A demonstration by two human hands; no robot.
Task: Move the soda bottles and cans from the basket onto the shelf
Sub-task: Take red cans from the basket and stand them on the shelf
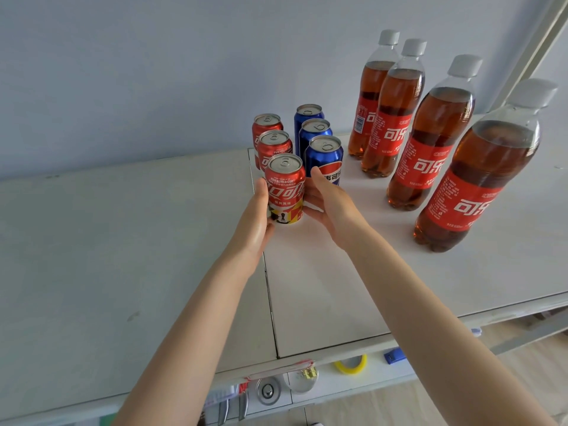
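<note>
A red cola can [285, 189] stands upright on the white shelf [338, 287], at the front of a row of three red cans [274, 146]. My left hand [256, 216] presses its left side and my right hand [330, 204] cups its right side. Right beside them runs a row of three blue cans [325, 155]. Further right, several cola bottles [430, 139] with white caps stand in a diagonal line, the nearest one [479, 176] being the largest in view. The basket is out of sight.
A blue-grey wall [153, 72] backs the shelf. The left shelf panel [107, 256] is bare. Below the front edge lie a yellow tape ring [352, 364], a blue object [395, 355], a round metal piece [267, 392] and other small items.
</note>
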